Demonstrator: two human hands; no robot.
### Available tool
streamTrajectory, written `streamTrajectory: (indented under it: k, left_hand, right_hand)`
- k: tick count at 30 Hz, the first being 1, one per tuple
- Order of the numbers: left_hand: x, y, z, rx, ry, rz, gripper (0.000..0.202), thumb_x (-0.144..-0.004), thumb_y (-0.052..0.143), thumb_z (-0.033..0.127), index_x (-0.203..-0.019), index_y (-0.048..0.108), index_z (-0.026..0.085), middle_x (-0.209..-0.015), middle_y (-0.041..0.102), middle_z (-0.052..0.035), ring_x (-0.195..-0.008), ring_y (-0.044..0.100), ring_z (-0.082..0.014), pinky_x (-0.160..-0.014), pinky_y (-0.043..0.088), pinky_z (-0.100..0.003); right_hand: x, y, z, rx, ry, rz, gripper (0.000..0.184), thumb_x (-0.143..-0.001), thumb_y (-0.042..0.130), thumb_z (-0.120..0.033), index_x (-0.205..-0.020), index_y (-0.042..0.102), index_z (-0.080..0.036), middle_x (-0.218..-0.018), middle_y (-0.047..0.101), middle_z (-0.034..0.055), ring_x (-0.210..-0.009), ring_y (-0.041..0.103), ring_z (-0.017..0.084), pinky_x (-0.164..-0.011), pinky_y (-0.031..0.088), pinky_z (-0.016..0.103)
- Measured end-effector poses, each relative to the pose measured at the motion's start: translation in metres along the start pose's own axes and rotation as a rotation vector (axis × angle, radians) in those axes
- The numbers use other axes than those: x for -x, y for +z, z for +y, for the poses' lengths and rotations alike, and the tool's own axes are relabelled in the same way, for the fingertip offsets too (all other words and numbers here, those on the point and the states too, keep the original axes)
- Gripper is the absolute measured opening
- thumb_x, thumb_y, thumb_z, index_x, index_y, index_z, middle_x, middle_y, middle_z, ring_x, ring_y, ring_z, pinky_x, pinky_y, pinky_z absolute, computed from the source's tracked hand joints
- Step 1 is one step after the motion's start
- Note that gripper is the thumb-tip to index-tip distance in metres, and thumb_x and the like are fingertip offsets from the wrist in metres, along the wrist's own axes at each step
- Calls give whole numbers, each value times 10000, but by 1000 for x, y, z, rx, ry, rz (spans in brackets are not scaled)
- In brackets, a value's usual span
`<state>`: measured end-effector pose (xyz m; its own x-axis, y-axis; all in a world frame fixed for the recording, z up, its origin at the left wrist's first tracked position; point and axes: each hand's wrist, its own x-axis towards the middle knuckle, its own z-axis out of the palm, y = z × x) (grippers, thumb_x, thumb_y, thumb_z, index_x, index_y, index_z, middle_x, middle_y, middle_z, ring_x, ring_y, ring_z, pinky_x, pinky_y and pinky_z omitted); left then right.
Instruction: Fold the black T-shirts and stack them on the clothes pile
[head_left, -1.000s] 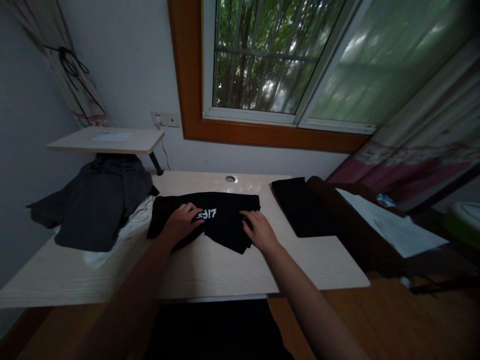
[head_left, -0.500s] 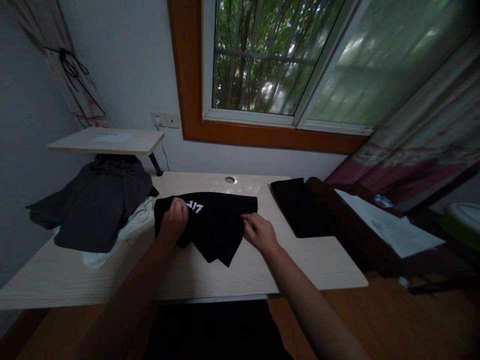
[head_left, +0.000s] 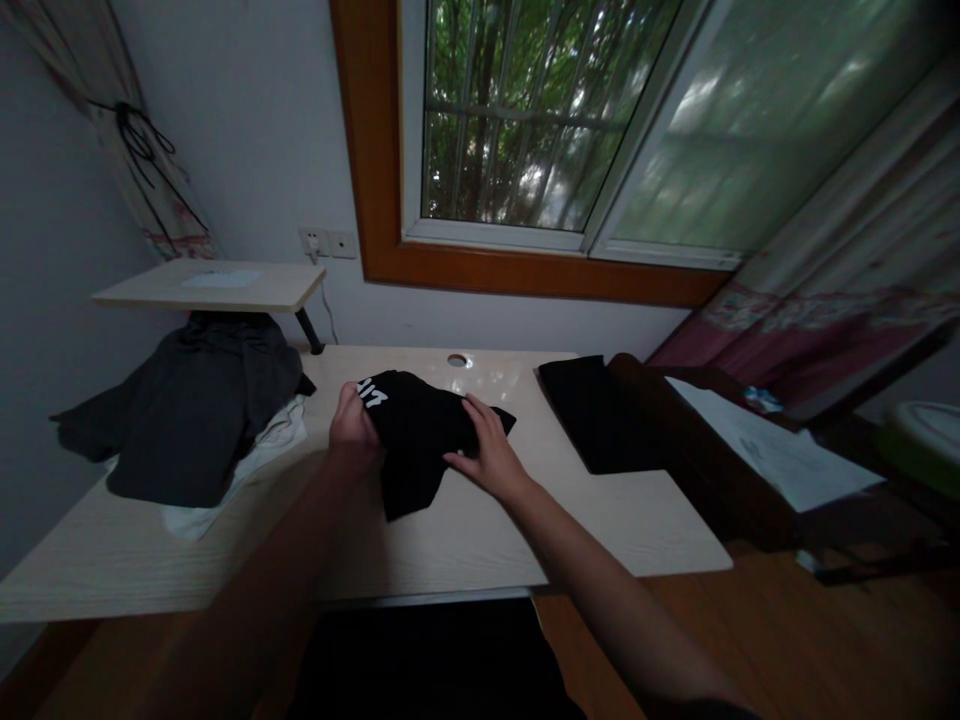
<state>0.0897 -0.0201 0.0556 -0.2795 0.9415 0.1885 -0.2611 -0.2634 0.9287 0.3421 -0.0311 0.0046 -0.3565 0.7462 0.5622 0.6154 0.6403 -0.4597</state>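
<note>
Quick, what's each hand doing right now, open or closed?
Left hand: closed, holding the left end of the black garment with white lettering.
Right hand: open, thumb and fingers apart, touching the same garment.

Bare forearms, the left (head_left: 277,560) and the right (head_left: 592,570), angle inward from the frame's lower corners; near center, the left hand (head_left: 355,430) curls closed, while the right hand (head_left: 491,450) arches, thumb parted from fingers pointing upper left.
</note>
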Motion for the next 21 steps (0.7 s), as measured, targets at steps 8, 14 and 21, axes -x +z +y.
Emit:
streamTrajectory:
  k: [8, 14, 21]
  left_hand:
    - [-3, 19, 15, 174, -344, -238, 324, -873, 617, 398, -1118, 667, 192, -1063, 754, -79, -1023, 726, -286, -903, 591, -461]
    - [-10, -4, -31, -199, -109, -17, 489, -892, 611, 382, -1349, 499, 245, -1431, 581, -139, -1271, 610, -262, -959, 562, -411]
    - [23, -17, -54, -630, 233, -554, 1018, -737, 828, 407, -1582, 296, 207, -1611, 365, -185, -1509, 335, -350, -1249, 268, -537]
  right_hand:
    - [-25, 28, -28, -784, 321, 43, 660, -860, 716, -476, -1453, 514, -270, -1396, 635, 93, -1286, 598, 262, -1119, 459, 449]
    - [-23, 39, -27, -1122, 607, 249, 393, -848, 669, -480, -1169, 684, -253, -1045, 775, 56, -1084, 690, 263, -957, 559, 471]
    - [-11, 35, -16, -1192, 572, 78, 429, -716, 681, -301, -1139, 707, -240, -1095, 767, 42, -1016, 708, 266, -958, 550, 441]
